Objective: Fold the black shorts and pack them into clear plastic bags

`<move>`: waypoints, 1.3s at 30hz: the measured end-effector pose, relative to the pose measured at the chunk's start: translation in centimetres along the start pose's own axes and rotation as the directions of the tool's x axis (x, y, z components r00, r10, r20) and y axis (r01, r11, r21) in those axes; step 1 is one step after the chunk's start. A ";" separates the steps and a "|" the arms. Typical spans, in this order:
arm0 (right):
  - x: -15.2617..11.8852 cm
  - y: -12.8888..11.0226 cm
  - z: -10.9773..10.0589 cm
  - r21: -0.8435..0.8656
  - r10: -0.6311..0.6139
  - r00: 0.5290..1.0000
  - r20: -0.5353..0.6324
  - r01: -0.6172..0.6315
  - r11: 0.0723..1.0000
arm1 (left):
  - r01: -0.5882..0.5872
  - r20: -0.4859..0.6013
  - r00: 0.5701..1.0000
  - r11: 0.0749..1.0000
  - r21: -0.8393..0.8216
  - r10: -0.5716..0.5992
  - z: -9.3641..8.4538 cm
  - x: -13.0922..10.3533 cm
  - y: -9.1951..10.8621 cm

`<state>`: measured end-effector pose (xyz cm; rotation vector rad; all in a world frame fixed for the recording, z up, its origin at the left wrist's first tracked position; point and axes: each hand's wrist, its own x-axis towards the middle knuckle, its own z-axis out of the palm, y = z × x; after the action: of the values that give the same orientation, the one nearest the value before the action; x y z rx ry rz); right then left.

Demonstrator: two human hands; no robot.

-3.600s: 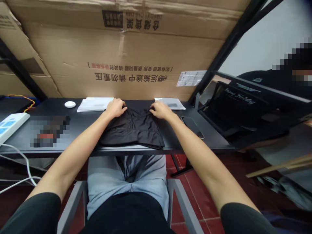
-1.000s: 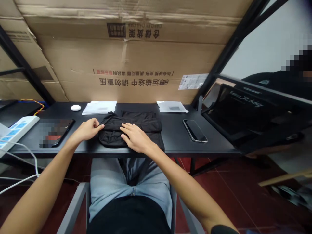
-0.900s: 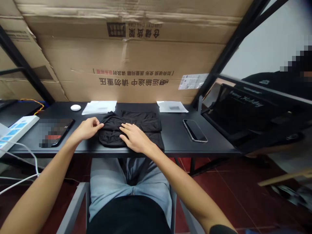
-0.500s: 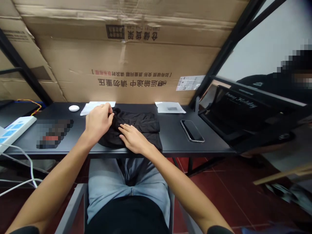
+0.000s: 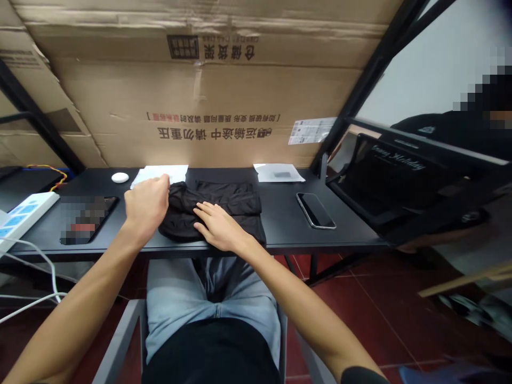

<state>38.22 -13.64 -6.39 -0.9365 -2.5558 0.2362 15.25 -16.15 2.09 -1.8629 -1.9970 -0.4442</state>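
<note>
A folded piece of black cloth (image 5: 240, 198), creased and soft, lies on the dark desk in front of me. My left hand (image 5: 148, 202) is closed at the cloth's far left corner, fingers curled around its edge; the fingertips are hidden behind the fist. Flat on the middle of the cloth rests my right hand (image 5: 218, 226), its fingers stretched out toward the left. What kind of article the cloth is, I cannot tell.
A phone (image 5: 316, 210) lies right of the cloth, another dark phone-like device (image 5: 104, 210) to the left. White packets (image 5: 280, 173), a white oval object (image 5: 120, 177) and a power strip (image 5: 34, 210) are on the desk. Cardboard (image 5: 224, 90) stands behind; a person (image 5: 460, 125) is at right.
My left hand has moved left and slightly toward me, and the cloth's left corner is drawn flatter. My right hand stays in place on the cloth.
</note>
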 end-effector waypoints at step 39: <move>-2.4 1.4 -2.3 -0.106 -0.119 0.988 -0.098 0.109 0.988 | -0.136 -0.047 0.989 0.760 -0.635 0.138 3.5 2.3 6.5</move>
<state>41.69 -14.15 -5.47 -0.8120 -2.5332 0.0252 21.45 -11.97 -0.06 -2.3691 -1.8159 -1.2030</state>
